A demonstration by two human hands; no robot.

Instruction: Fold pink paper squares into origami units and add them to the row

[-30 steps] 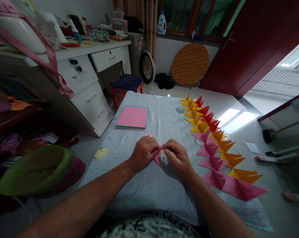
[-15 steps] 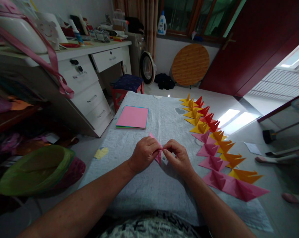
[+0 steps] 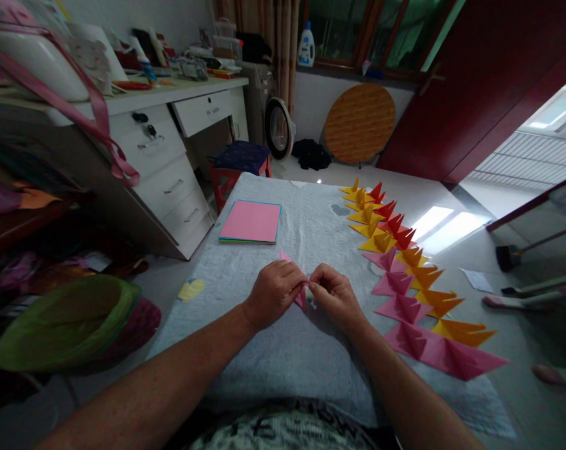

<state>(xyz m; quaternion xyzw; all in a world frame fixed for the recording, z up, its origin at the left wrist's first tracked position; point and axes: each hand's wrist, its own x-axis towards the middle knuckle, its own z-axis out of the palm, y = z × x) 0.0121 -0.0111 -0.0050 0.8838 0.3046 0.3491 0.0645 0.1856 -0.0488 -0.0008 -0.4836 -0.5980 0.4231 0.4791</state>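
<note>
A folded pink origami paper (image 3: 300, 299) is held between my two hands above the cloth-covered table (image 3: 264, 381). My left hand (image 3: 274, 290) is closed over its middle, hiding much of it; pointed ends stick out above and below the fingers. The thumb and fingers of my right hand (image 3: 333, 292) pinch a narrow tip of the same paper on its right side. Farther off lies a stack of square paper (image 3: 251, 222), pink on top. Along the table's right side stand rows of folded paper cranes, pink (image 3: 402, 308), yellow (image 3: 367, 215) and red (image 3: 395, 223).
To the left are a green-lined bin (image 3: 67, 322) and a white desk with drawers (image 3: 163, 156). A stool (image 3: 240, 156) stands beyond the table's far edge, near a washing machine (image 3: 279, 128) with its door open. Another person's legs and feet (image 3: 521, 300) show at the right.
My right hand's fingers have curled in closer around the pinched paper tip. The left hand keeps its hold, and the cranes and stack stay in place.
</note>
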